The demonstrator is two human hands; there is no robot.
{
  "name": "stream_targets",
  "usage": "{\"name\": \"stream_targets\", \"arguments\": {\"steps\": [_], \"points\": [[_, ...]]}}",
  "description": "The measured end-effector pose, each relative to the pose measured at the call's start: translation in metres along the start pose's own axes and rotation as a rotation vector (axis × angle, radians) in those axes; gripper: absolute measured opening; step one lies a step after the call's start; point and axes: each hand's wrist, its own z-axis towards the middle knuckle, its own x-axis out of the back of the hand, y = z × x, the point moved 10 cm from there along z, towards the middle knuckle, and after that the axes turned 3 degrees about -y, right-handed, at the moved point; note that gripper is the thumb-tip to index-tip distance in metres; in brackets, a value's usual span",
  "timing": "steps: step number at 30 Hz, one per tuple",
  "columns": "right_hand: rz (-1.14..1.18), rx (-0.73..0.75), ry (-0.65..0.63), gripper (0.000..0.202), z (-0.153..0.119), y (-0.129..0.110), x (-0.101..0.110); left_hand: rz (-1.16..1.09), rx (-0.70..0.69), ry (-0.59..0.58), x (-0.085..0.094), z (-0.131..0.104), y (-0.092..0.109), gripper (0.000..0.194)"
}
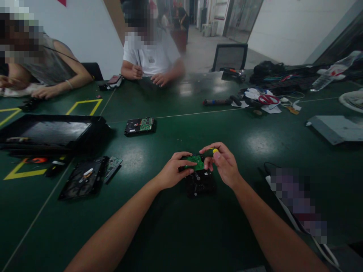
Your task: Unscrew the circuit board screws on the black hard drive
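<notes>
Just below the frame's centre, the left hand point(173, 170) lies partly spread on the green circuit board point(200, 161) of a black rectangular hard drive point(202, 183), and the right hand point(226, 165) pinches a small yellow-ended tool point(215, 151).

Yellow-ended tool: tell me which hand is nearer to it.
Right. The right hand holds the yellow-ended tool in its fingers; the left hand is off to the tool's left, its fingers on the green circuit board.
</notes>
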Motion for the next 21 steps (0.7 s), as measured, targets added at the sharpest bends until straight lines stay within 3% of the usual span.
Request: {"name": "stream_targets", "arguments": {"steps": [7, 21], "points": [[0.015, -0.011, -0.009, 0.048, 0.0006, 0.0016, -0.0008, 0.007, -0.009, -0.005, 0.0008, 0.0000, 0.0033, 0.031], [-0.027, 0.009, 0.028, 0.031, 0.0003, -0.0013, 0.0013, 0.003, -0.005, 0.000, 0.0006, -0.0006, 0.0003, 0.031]]}}
